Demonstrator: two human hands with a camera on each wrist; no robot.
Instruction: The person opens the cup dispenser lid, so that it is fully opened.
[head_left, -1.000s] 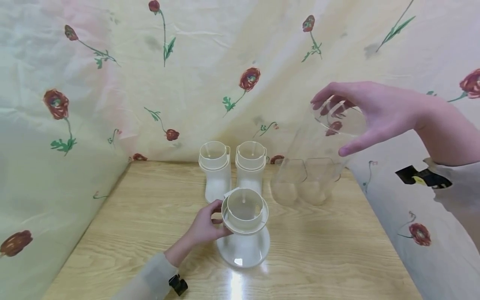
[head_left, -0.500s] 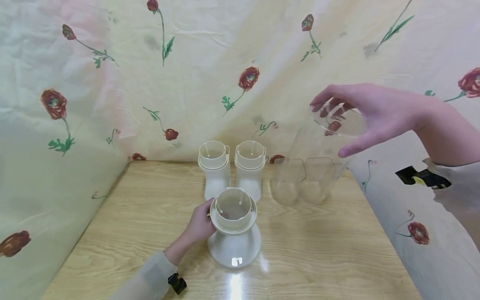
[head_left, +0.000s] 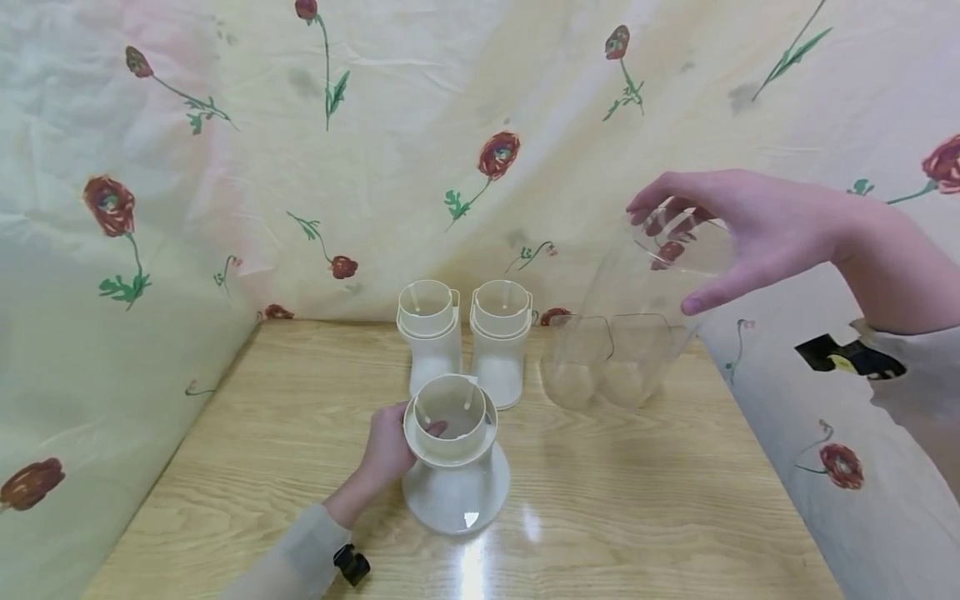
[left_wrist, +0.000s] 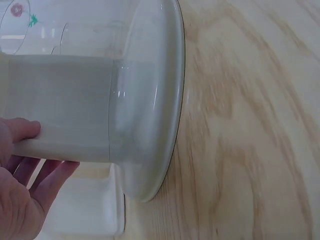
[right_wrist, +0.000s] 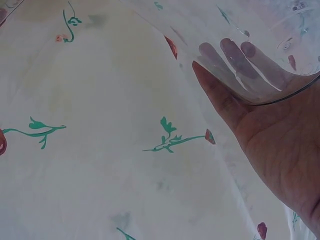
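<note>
My left hand [head_left: 388, 450] grips a white base [head_left: 456, 496] by its narrow neck, from the left side. This piece has a wide flared foot low over the wooden table and a round open collar on top. In the left wrist view, the thumb and fingers [left_wrist: 52, 177] lie round the plain cylindrical neck. Up at the right, my right hand [head_left: 765, 229] holds a clear, see-through cylinder [head_left: 626, 279] by its round upper rim, tilted in the air. Through its wall the fingers show in the right wrist view, the rim [right_wrist: 265, 103] crossing the palm.
Behind the held base stand two upright white pieces [head_left: 435, 354] with round open tops and thin loops. To their right are two clear containers [head_left: 573, 379], overlapped by the raised cylinder. Flowered cloth [head_left: 390, 167] walls the wooden table [head_left: 637, 508] at the back and sides.
My left hand has brought the white base leftward and turned it, so the marks inside its collar have shifted round. My right hand and the clear cylinder have stayed nearly still.
</note>
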